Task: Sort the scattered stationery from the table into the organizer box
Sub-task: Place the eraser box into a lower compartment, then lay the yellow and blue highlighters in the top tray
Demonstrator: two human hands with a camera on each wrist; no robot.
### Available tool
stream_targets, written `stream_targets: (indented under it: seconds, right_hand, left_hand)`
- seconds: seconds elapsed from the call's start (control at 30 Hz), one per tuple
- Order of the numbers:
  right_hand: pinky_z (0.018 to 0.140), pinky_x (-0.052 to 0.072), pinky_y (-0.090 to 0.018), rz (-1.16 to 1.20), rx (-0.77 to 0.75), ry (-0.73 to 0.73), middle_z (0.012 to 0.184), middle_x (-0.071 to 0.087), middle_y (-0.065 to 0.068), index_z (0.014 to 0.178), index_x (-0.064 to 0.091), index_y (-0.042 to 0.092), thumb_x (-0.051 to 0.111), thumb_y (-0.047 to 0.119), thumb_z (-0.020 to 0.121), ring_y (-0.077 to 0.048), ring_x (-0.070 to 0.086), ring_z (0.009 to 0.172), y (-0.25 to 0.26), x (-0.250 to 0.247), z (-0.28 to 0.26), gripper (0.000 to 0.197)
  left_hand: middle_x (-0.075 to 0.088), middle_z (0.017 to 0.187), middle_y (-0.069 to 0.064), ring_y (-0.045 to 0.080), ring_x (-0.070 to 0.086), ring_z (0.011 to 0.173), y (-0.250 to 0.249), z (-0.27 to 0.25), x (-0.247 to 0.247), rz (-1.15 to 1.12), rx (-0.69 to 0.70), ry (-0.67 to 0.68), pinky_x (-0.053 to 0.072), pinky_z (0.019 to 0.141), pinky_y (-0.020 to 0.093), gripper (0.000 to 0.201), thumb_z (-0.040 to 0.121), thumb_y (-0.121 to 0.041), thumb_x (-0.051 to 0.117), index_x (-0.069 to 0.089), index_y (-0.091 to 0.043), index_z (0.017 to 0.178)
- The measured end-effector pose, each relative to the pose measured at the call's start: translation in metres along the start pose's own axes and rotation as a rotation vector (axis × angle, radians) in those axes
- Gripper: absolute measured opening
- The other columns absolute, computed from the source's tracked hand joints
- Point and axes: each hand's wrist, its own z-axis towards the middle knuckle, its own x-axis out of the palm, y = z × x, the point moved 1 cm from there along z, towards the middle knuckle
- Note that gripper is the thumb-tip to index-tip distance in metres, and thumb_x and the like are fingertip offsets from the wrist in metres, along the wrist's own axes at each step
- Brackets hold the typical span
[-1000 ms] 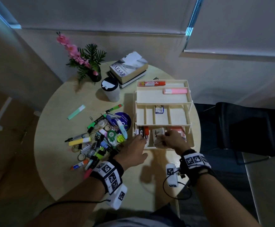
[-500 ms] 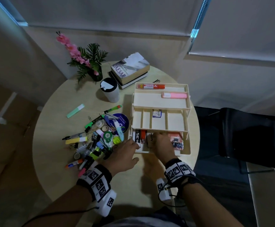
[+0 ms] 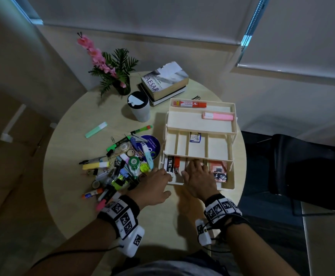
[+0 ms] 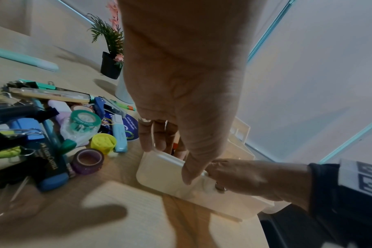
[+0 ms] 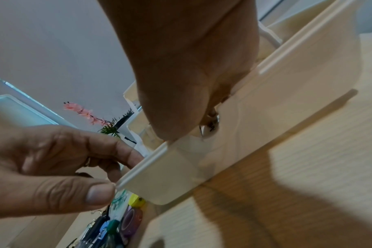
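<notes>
The cream three-tier organizer box stands on the right of the round table. Its top trays hold a red marker and a pink highlighter. A small white pack lies in the middle tier. My left hand grips the bottom tray's front-left corner, thumb outside the wall and fingers inside by a black bar. My right hand reaches over the front wall, fingers spread flat in the middle compartment and hiding what lies under them. The scattered stationery pile lies left of the box.
A mint highlighter lies apart at the left, a glue stick at the pile's near edge. A lidded cup, stacked books and a potted plant stand at the back. A black chair is right of the table.
A second ago my right hand pinched a white pack at the bottom tray. Its fingers now lie spread in the tray and the pack is out of sight. My left hand stays at the corner.
</notes>
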Motion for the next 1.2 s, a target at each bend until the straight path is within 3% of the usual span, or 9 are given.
stream_targets:
  seconds: [0.1, 0.17, 0.3, 0.37, 0.5, 0.67, 0.93, 1.07, 1.2]
  right_hand:
    - [0.108, 0.044, -0.057, -0.055, 0.004, -0.020, 0.160, 0.033, -0.021, 0.155, 0.036, 0.020, -0.034, 0.074, 0.079, -0.043, 0.037, 0.145, -0.004, 0.015, 0.012, 0.116]
    - [0.108, 0.044, -0.058, -0.068, 0.021, -0.019, 0.157, 0.036, -0.020, 0.152, 0.039, 0.022, -0.037, 0.075, 0.077, -0.043, 0.038, 0.143, -0.008, 0.024, 0.018, 0.120]
    - [0.116, 0.036, -0.059, -0.075, 0.008, -0.006, 0.157, 0.038, -0.017, 0.147, 0.047, 0.024, 0.001, 0.066, 0.095, -0.040, 0.037, 0.146, 0.000, 0.012, 0.002, 0.081]
    - [0.111, 0.045, -0.055, -0.105, -0.042, -0.126, 0.149, 0.047, -0.016, 0.140, 0.055, 0.019, 0.029, 0.052, 0.103, -0.037, 0.046, 0.137, 0.009, 0.001, -0.012, 0.056]
    - [0.091, 0.053, -0.048, 0.067, -0.209, -0.469, 0.123, 0.064, -0.014, 0.103, 0.071, 0.013, 0.073, 0.019, 0.089, -0.035, 0.054, 0.115, 0.047, -0.023, -0.039, 0.015]
    - [0.070, 0.048, -0.033, 0.326, -0.357, -0.350, 0.096, 0.061, -0.004, 0.095, 0.069, 0.013, 0.071, 0.007, 0.089, -0.026, 0.060, 0.086, 0.117, -0.024, -0.032, 0.009]
    - [0.082, 0.046, -0.035, 0.234, -0.068, -0.096, 0.120, 0.060, -0.025, 0.118, 0.058, -0.004, 0.073, -0.001, 0.079, -0.041, 0.058, 0.110, 0.184, 0.007, 0.048, 0.043]
    - [0.098, 0.051, -0.047, 0.154, 0.049, -0.069, 0.131, 0.052, -0.029, 0.132, 0.048, -0.003, 0.070, 0.007, 0.082, -0.047, 0.059, 0.115, 0.189, 0.022, 0.070, 0.056]
    - [0.094, 0.053, -0.047, 0.084, 0.064, -0.115, 0.129, 0.053, -0.027, 0.133, 0.052, 0.000, 0.079, 0.011, 0.074, -0.047, 0.061, 0.111, 0.186, 0.029, 0.073, 0.065]
  left_hand:
    - [0.054, 0.133, 0.003, 0.025, 0.047, 0.126, 0.005, -0.002, -0.001, -0.056, 0.025, -0.012, 0.045, 0.103, 0.040, 0.049, 0.096, -0.042, 0.066, 0.057, -0.019, 0.139]
    - [0.054, 0.133, 0.002, 0.024, 0.050, 0.125, 0.009, -0.006, -0.002, -0.110, 0.044, -0.040, 0.046, 0.101, 0.039, 0.047, 0.097, -0.041, 0.067, 0.058, -0.019, 0.138]
    - [0.054, 0.130, -0.002, 0.019, 0.056, 0.117, 0.022, -0.023, -0.003, -0.264, 0.081, -0.120, 0.050, 0.094, 0.038, 0.039, 0.098, -0.038, 0.066, 0.058, -0.021, 0.133]
    - [0.054, 0.127, -0.003, 0.017, 0.057, 0.114, 0.032, -0.037, -0.003, -0.333, 0.095, -0.171, 0.049, 0.092, 0.035, 0.034, 0.100, -0.034, 0.065, 0.060, -0.020, 0.130]
    - [0.056, 0.127, -0.004, 0.012, 0.058, 0.110, 0.069, -0.068, 0.006, -0.396, 0.021, -0.211, 0.041, 0.084, 0.022, 0.029, 0.102, -0.031, 0.063, 0.062, -0.019, 0.129]
    - [0.066, 0.116, -0.001, 0.018, 0.064, 0.098, 0.135, -0.110, 0.022, -0.443, -0.143, -0.275, 0.051, 0.079, 0.032, 0.021, 0.099, -0.028, 0.067, 0.070, -0.019, 0.118]
    - [0.070, 0.111, -0.005, 0.015, 0.068, 0.094, 0.210, -0.161, 0.044, -0.514, -0.298, -0.315, 0.058, 0.080, 0.035, 0.021, 0.094, -0.023, 0.071, 0.072, -0.021, 0.115]
    - [0.068, 0.108, -0.002, 0.020, 0.066, 0.098, 0.234, -0.165, 0.037, -0.451, -0.309, -0.349, 0.055, 0.080, 0.034, 0.016, 0.095, -0.024, 0.069, 0.071, -0.021, 0.111]
    - [0.065, 0.112, 0.001, 0.024, 0.065, 0.098, 0.258, -0.149, 0.014, -0.348, -0.346, -0.384, 0.049, 0.076, 0.030, 0.015, 0.095, -0.018, 0.065, 0.070, -0.021, 0.108]
